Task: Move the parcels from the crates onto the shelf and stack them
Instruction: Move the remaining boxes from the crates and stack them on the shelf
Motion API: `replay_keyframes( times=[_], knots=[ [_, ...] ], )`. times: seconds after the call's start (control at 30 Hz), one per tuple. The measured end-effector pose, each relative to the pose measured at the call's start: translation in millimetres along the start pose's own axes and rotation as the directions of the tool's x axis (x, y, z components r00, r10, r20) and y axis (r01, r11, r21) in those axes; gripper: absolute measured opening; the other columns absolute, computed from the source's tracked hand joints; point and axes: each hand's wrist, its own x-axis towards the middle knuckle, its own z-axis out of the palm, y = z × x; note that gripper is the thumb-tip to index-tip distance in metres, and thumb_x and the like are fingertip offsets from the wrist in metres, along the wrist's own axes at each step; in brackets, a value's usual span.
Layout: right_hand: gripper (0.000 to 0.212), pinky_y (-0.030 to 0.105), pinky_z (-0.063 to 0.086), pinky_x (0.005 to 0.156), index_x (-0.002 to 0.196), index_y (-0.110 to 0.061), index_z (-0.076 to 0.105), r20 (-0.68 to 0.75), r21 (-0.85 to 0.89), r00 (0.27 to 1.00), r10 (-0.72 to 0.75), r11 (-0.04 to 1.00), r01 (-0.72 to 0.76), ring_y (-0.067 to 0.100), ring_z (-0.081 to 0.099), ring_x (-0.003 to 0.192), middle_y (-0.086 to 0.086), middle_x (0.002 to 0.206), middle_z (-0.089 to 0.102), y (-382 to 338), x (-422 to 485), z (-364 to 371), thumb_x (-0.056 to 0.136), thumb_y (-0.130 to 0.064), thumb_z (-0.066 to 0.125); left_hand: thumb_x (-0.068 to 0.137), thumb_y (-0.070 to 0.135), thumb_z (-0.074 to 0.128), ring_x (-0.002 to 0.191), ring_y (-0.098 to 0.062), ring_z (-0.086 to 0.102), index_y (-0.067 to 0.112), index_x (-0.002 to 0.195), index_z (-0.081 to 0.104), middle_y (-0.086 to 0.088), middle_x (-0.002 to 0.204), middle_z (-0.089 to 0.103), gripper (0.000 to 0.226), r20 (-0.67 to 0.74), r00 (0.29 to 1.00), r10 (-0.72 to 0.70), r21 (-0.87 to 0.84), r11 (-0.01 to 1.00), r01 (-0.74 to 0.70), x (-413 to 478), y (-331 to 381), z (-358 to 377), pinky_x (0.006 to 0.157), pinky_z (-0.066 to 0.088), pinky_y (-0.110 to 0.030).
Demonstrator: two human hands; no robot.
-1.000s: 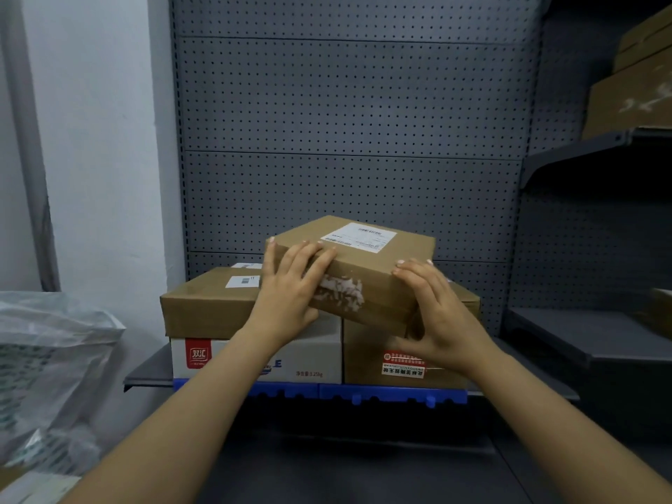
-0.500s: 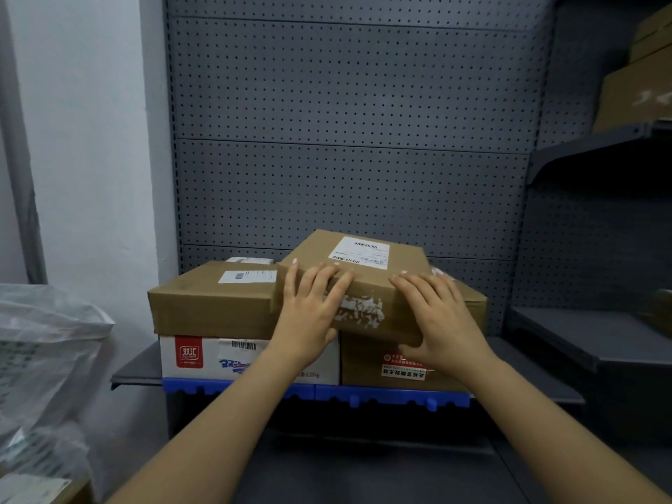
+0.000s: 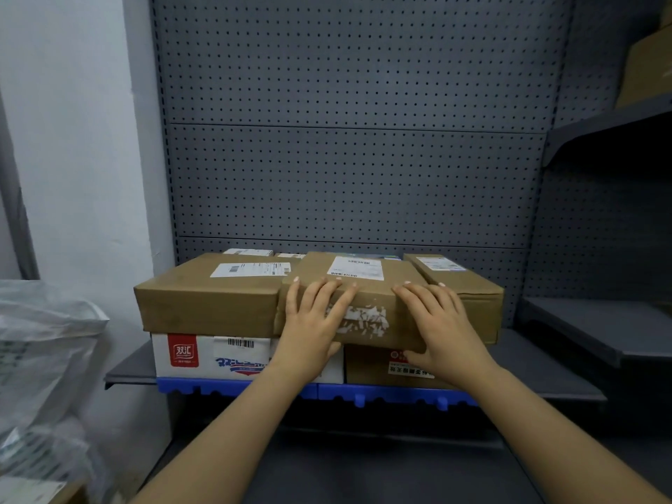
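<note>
Left hand (image 3: 312, 325) and right hand (image 3: 442, 329) press flat, fingers straight, on the near face of the parcel (image 3: 358, 281) atop the shelf (image 3: 127, 369) stack. Pushing evenly with both should seat it square.

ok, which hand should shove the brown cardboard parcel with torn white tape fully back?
Left, marginally. The left hand lies flat within the front face of the brown cardboard parcel with torn white tape; the right hand straddles its right corner, so pushing there would probably skew it.
</note>
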Motion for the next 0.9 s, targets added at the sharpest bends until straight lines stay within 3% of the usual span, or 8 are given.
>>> replay_keyframes(
  times=[0.13,0.23,0.3,0.43,0.6,0.9],
  knots=[
    [0.098,0.038,-0.001,0.118,0.151,-0.026,0.018,0.028,-0.025,0.999,0.02,1.0,-0.019,0.022,0.019,0.14,0.0,0.153,0.026,-2.7,4.5,14.5,0.072,-0.038,0.075,0.055,0.052,0.085,0.129,-0.029,0.036,0.027,0.145,0.032,-0.008,0.135,0.05,0.107,0.059,0.998,-0.024,-0.02,0.999,0.025,-8.0,-8.3,14.7,0.108,0.02,-0.064],
    [0.099,0.04,0.0,0.119,0.151,-0.029,0.015,0.038,0.013,0.998,0.056,0.998,-0.056,0.023,0.015,0.143,0.002,0.154,0.022,-4.7,6.9,25.2,0.074,-0.048,0.075,0.079,0.068,0.054,0.136,-0.029,0.032,0.03,0.148,0.027,-0.008,0.145,0.042,0.084,0.073,0.995,-0.064,-0.032,0.997,0.066,-14.8,-14.4,19.0,0.113,0.008,-0.062],
    [0.099,0.039,-0.004,0.117,0.151,-0.03,0.014,0.026,0.039,0.996,0.081,0.996,-0.082,0.024,0.013,0.143,0.003,0.155,0.02,-6.0,8.8,30.1,0.075,-0.057,0.071,0.086,0.074,0.033,0.141,-0.029,0.025,0.031,0.149,0.024,-0.008,0.152,0.031,0.077,0.057,0.98,-0.19,-0.04,0.981,0.192,-14.9,-21.9,18.8,0.115,-0.005,-0.057],
    [0.1,0.044,0.001,0.118,0.15,-0.03,0.019,-0.013,0.072,0.992,0.122,0.99,-0.121,0.025,0.016,0.142,0.004,0.154,0.023,-8.5,13.5,37.9,0.071,-0.066,0.068,0.087,0.075,0.015,0.147,-0.025,-0.001,0.032,0.152,0.016,-0.005,0.159,0.01,0.077,0.019,0.879,-0.476,-0.072,0.877,0.476,-18.9,-51.1,22.0,0.112,-0.015,-0.057],
    [0.101,0.048,0.009,0.118,0.15,-0.029,0.021,-0.009,0.093,0.988,0.151,0.984,-0.15,0.028,0.017,0.14,0.007,0.152,0.025,-7.8,21.4,46.4,0.069,-0.068,0.068,0.085,0.075,0.023,0.141,-0.031,0.017,0.027,0.136,0.042,-0.009,0.146,0.036,0.073,0.052,0.863,-0.503,-0.093,0.858,0.506,-21.6,-67.1,26.5,0.111,-0.003,-0.066],
    [0.102,0.044,0.021,0.114,0.148,-0.028,0.024,0.009,0.115,0.981,0.192,0.975,-0.192,0.028,0.014,0.137,0.005,0.151,0.024,-9.4,26.0,48.2,0.066,-0.072,0.067,0.075,0.083,0.028,0.141,-0.03,0.017,0.021,0.137,0.044,-0.011,0.145,0.037,0.089,0.046,0.872,-0.487,-0.093,0.867,0.489,-23.7,-69.0,27.8,0.109,-0.009,-0.064]
  ],
)
